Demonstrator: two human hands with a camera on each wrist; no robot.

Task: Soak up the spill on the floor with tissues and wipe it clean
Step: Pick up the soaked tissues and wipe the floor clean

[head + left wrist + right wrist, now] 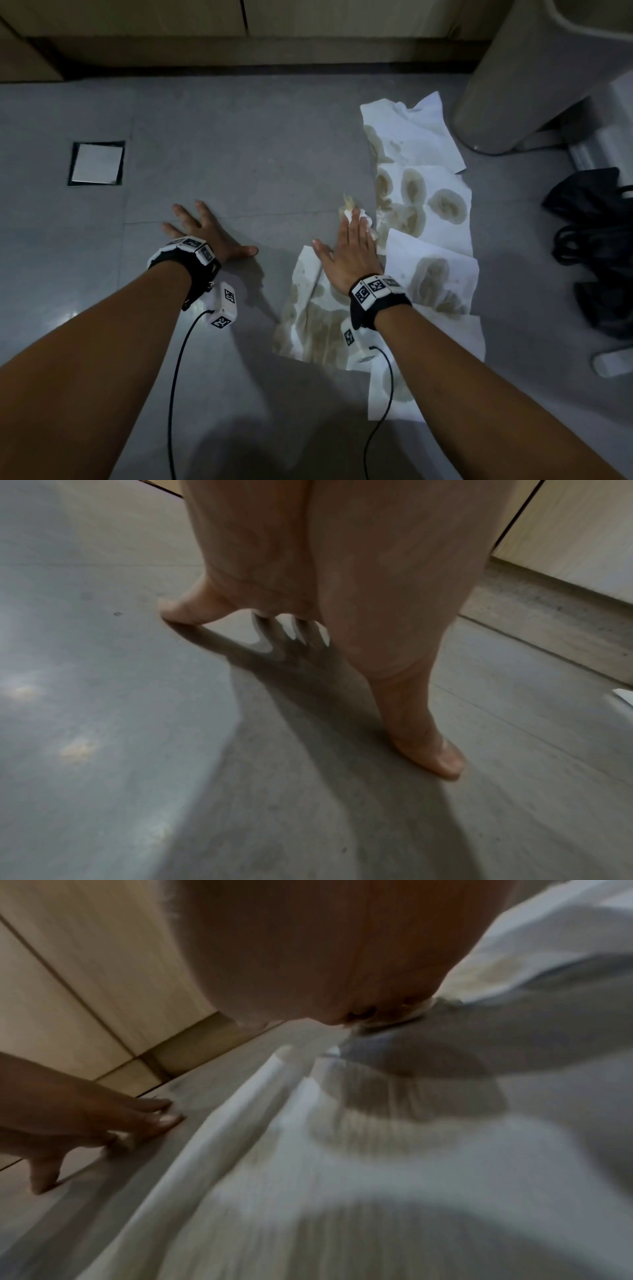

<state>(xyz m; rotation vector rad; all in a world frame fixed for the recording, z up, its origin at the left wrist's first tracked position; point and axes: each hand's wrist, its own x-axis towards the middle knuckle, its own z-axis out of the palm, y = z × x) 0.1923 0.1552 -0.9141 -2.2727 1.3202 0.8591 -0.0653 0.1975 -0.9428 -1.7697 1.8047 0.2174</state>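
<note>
Several white tissue sheets [428, 192] lie spread over the grey floor [239, 144], blotched with yellowish-brown wet stains. My right hand [352, 246] lies flat with straight fingers on a crumpled, stained tissue wad [352, 209] at the sheets' left edge. The right wrist view is blurred and shows the palm [325, 961] over white tissue [377, 1150]. My left hand [202, 229] is spread flat on the bare floor to the left, holding nothing; its thumb [431, 748] and fingers [181, 610] touch the tiles.
A square floor drain cover [96, 163] sits at the left. Cabinet bases [239, 44] run along the far side. A tall grey bin [534, 78] stands at the back right. A black bag [596, 250] lies at the right.
</note>
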